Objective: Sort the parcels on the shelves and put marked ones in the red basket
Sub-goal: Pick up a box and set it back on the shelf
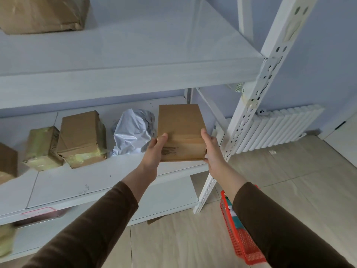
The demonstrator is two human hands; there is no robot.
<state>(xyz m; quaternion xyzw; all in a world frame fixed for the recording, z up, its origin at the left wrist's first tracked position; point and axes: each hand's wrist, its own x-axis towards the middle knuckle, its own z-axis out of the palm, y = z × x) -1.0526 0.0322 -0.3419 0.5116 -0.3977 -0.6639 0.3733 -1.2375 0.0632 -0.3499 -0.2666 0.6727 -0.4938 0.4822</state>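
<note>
A plain brown cardboard box point(180, 130) with small black print on its near face sits at the right end of the middle shelf point(92, 182). My left hand point(155, 151) grips its left side and my right hand point(211, 149) grips its right side. On the floor at lower right stands the red basket point(239, 238), partly hidden behind my right sleeve, with something teal and white inside it.
Left of the held box lie a crumpled white plastic parcel point(133, 132), a taped brown box point(83, 139), a yellow-taped parcel point(42, 147) and another brown box point(6, 163). A large brown parcel point(42, 13) sits on the upper shelf. A white shelf post point(249, 105) and radiator point(278, 128) stand right.
</note>
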